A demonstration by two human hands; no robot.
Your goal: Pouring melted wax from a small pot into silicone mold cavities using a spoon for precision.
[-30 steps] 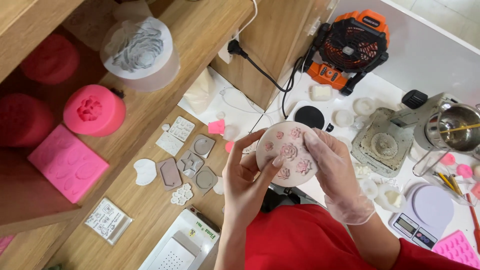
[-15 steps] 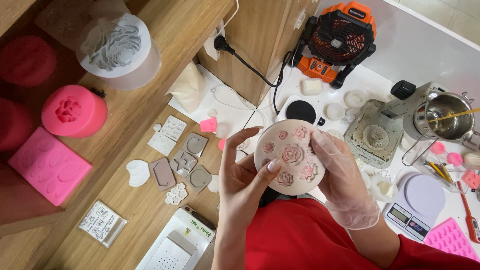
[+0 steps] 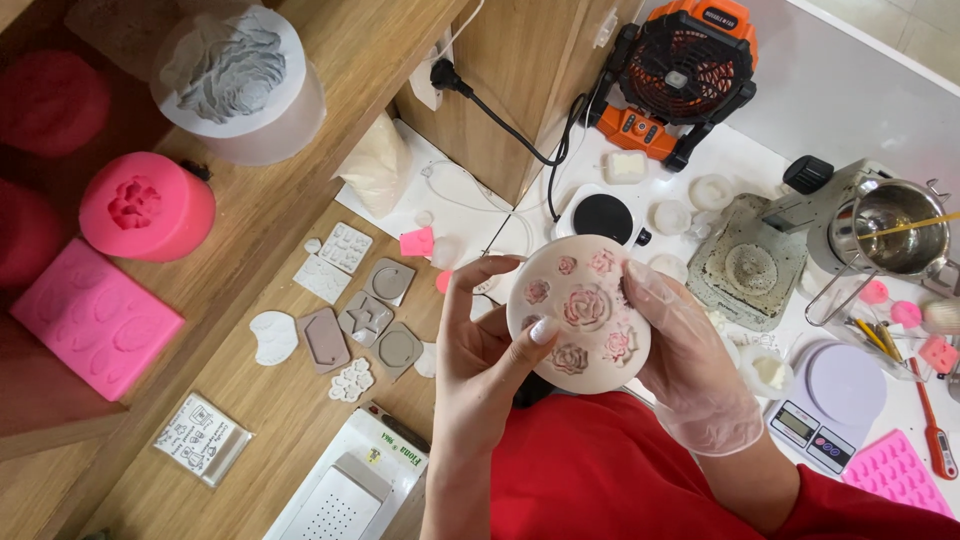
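Open wooden bench (image 3: pixel 270 450) lies left of the hands; small grey moulds (image 3: pixel 350 320) (loosely scattered) and an orange fan (image 3: pixel 680 80) crowd beyond.

Wooden bench (image 3: pixel 300 210): pink moulds (image 3: pixel 95 318), grey plaster shapes (image 3: pixel 345 330). White counter (image 3: pixel 850 110): orange fan (image 3: pixel 678 75), scale (image 3: pixel 830 405).

Looking down, there's a bright red top (image 3: pixel 610 470) filling the lower middle, its sleeve running out along the right arm. The right hand (image 3: pixel 690 370) wears a thin, see-through disposable glove, wrinkled and bunched at the wrist. The left hand (image 3: pixel 480 350) is ungloved, with pale polished nails on the fingers (image 3: pixel 543 330).
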